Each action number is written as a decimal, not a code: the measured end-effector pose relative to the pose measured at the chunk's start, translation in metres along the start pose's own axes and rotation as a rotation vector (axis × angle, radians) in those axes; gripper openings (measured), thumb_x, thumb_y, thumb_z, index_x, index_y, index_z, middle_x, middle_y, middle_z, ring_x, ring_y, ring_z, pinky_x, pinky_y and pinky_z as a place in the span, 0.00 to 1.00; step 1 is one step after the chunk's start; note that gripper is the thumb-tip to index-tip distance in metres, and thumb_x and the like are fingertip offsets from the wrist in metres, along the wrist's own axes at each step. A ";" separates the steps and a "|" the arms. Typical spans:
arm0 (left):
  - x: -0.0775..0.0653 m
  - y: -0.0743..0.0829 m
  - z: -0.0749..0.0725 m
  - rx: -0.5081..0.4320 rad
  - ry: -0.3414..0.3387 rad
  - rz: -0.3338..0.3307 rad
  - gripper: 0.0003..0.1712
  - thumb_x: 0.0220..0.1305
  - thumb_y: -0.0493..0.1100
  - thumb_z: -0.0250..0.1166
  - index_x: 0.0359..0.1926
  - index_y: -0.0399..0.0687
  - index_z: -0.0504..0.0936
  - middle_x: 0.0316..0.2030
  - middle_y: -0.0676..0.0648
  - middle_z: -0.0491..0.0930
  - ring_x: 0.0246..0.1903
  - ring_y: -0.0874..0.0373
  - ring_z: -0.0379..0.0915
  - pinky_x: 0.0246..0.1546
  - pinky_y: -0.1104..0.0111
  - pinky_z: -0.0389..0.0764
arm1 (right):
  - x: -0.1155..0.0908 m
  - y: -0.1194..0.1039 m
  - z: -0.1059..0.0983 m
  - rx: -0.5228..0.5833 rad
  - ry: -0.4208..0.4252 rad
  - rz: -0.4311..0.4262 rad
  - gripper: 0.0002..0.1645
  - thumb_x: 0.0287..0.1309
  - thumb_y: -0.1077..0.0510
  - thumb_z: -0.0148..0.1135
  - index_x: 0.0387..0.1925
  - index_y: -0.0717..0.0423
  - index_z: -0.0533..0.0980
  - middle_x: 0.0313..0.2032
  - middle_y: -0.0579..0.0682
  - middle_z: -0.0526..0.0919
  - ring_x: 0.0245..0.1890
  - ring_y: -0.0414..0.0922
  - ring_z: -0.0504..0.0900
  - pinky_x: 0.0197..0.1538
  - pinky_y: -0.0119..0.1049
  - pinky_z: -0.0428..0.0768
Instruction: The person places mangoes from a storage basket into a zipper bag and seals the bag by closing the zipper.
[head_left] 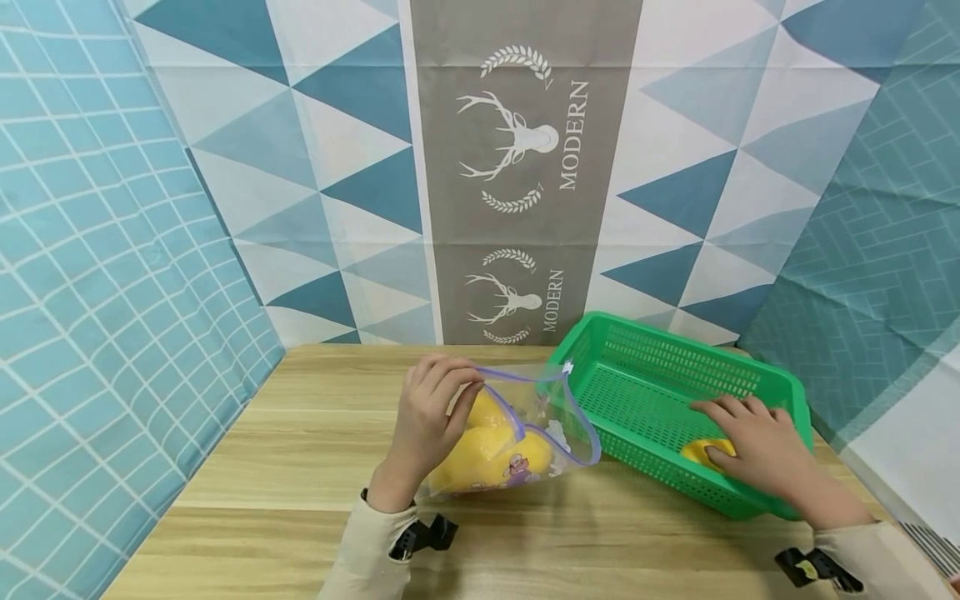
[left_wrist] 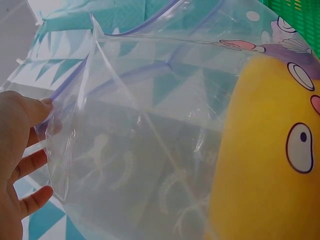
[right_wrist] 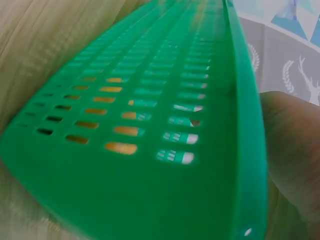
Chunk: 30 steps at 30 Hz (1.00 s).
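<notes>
A clear zip bag (head_left: 495, 479) with a purple zip edge and cartoon prints lies on its side, its mouth gaping toward the basket. Several smooth, rounded yellow things (head_left: 447, 461) fill its inner end; their kind is unclear. My left hand (head_left: 429, 417) pinches the bag's edge between thumb and fingers; the left wrist view shows the thumb (left_wrist: 37, 110) on the film. Over the right end of the green basket (head_left: 675, 367), my right hand (head_left: 768, 450) reaches inside with fingers spread. Its thumb is at a yellow rounded thing (head_left: 697, 452), partly hidden by the hand.
The basket stands at the right on a wooden table (head_left: 247, 467), close to the patterned back wall (head_left: 525, 167). Its perforated side fills the right wrist view. Blue tiled sheeting (head_left: 97, 250) hangs at the left.
</notes>
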<state>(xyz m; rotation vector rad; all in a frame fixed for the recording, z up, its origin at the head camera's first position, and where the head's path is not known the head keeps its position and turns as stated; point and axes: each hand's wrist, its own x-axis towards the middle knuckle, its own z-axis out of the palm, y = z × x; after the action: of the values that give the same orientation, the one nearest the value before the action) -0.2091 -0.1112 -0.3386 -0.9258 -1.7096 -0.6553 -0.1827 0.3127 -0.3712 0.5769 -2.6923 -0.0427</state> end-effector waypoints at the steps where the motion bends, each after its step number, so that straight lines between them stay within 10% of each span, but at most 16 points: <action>1: 0.000 0.000 0.000 0.000 0.001 0.000 0.14 0.76 0.46 0.55 0.37 0.43 0.82 0.38 0.47 0.83 0.41 0.48 0.76 0.37 0.54 0.70 | 0.000 0.002 0.000 0.005 -0.016 0.007 0.32 0.49 0.53 0.75 0.57 0.55 0.78 0.49 0.57 0.78 0.37 0.54 0.74 0.29 0.49 0.67; 16: 0.001 0.001 0.001 0.003 -0.006 0.011 0.14 0.76 0.46 0.55 0.38 0.43 0.82 0.38 0.47 0.82 0.41 0.48 0.75 0.37 0.56 0.70 | -0.005 0.020 0.009 0.028 -0.208 0.072 0.39 0.39 0.50 0.82 0.56 0.54 0.78 0.50 0.61 0.79 0.40 0.60 0.76 0.28 0.48 0.69; 30: 0.000 0.001 0.000 0.002 -0.015 0.006 0.15 0.77 0.46 0.54 0.38 0.43 0.82 0.38 0.47 0.82 0.41 0.48 0.75 0.36 0.56 0.69 | -0.009 0.025 0.028 0.108 -0.219 0.077 0.36 0.41 0.46 0.81 0.53 0.54 0.79 0.47 0.59 0.80 0.40 0.60 0.75 0.32 0.55 0.72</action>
<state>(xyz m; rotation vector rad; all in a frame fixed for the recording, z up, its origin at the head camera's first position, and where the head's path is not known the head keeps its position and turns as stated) -0.2089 -0.1106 -0.3385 -0.9356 -1.7200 -0.6441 -0.1954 0.3372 -0.3973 0.5269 -2.9426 0.0640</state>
